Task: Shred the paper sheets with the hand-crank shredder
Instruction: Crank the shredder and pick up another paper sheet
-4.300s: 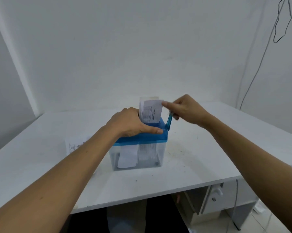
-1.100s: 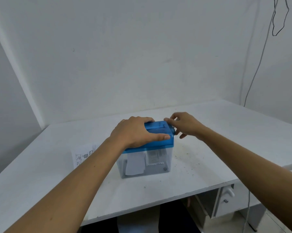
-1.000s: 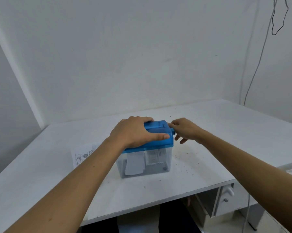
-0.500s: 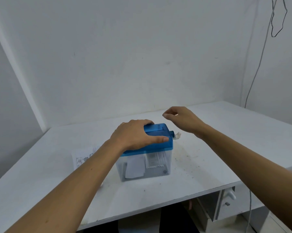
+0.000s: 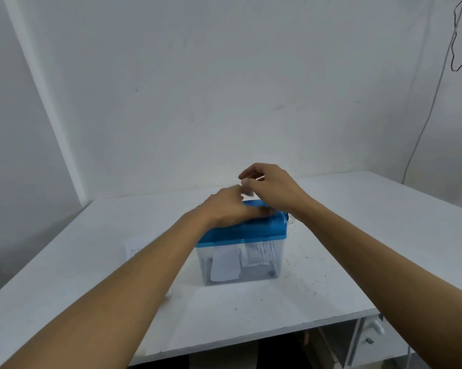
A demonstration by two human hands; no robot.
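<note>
The hand-crank shredder stands mid-table: a blue lid (image 5: 254, 233) on a clear bin (image 5: 275, 265) holding paper strips and a white scrap (image 5: 224, 267). My left hand (image 5: 224, 211) rests on the lid's top, its fingers blurred. My right hand (image 5: 274, 187) hovers just above the lid's far right side with fingers loosely curled, and I see nothing in it. The crank's white knob (image 5: 291, 221) pokes out at the lid's right end, untouched. A printed paper sheet (image 5: 134, 249) lies flat to the left of the shredder, partly behind my left forearm.
The white table (image 5: 357, 262) carries small dark specks to the right of the bin. White walls close the back and both sides. A thin black cable (image 5: 421, 134) hangs down the right wall. A drawer unit (image 5: 368, 339) sits under the table's right front edge.
The sheet that stood in the slot has gone down into the bin. My right hand let go of the crank and rose over the lid. My left hand shifted on the lid.
</note>
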